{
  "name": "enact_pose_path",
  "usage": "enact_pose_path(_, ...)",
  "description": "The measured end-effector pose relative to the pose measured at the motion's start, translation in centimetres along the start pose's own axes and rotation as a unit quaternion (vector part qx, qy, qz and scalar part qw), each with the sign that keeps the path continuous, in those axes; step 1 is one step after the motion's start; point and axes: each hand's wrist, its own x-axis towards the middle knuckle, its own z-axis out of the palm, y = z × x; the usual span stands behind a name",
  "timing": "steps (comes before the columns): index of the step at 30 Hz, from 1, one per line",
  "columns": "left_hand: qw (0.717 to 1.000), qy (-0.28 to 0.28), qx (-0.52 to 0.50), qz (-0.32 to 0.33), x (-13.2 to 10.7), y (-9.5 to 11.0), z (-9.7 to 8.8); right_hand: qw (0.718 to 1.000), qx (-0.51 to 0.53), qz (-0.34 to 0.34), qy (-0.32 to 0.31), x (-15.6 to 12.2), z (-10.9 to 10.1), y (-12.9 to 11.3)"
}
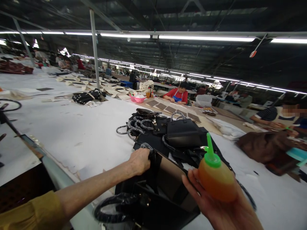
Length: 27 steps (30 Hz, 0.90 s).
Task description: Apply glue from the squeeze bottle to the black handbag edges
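Observation:
My left hand (140, 161) is closed on the upper edge of a black handbag (165, 204), close to its plastic-wrapped handle. The bag tilts at the table's near side, and its brownish inner face shows. In my right hand (211, 207) rests a squeeze bottle (217, 179) with a green nozzle and orange-yellow liquid inside. The fingers of that hand reach toward the bag's right side; whether they touch it I cannot tell. Just beyond both hands lies a pile of black handbags (184, 131) with wrapped handles.
The white table (96, 127) stretches far back, with black spotted fabric (87, 95) and cream pieces (115, 88) on it. A pink basin (137, 98) stands farther off. A brown bag (263, 148) lies at right. Co-workers sit across the table. A metal post (94, 48) rises behind.

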Motion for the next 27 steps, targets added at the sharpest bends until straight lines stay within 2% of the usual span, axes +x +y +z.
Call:
enact_pose_path(6,0.995,-0.009,-0.092,0.034,0.9,-1.9,0.7,1.0,-0.025,-0.003,0.006,-0.3,0.4,0.1)
enact_pose_path(12,0.982,-0.017,-0.181,0.056,1.6,-2.2,2.1,1.0,-0.025,-0.014,0.011,-0.6,0.5,-0.1)
enact_pose_path(18,0.968,-0.07,-0.232,0.06,1.3,-2.8,1.5,1.0,-0.023,-0.005,0.006,-0.5,0.4,-0.1)
enact_pose_path(22,0.944,-0.115,-0.299,0.08,1.0,-3.1,1.6,1.0,-0.025,-0.005,0.007,-0.3,0.5,0.0)
enact_pose_path(24,0.936,-0.109,-0.328,0.073,1.1,-2.9,1.9,1.0,-0.025,-0.005,0.013,-0.3,0.6,0.0)
enact_pose_path(27,0.955,-0.074,-0.288,0.021,1.6,-2.2,2.5,0.999,-0.02,-0.009,0.024,-0.6,0.4,-0.1)
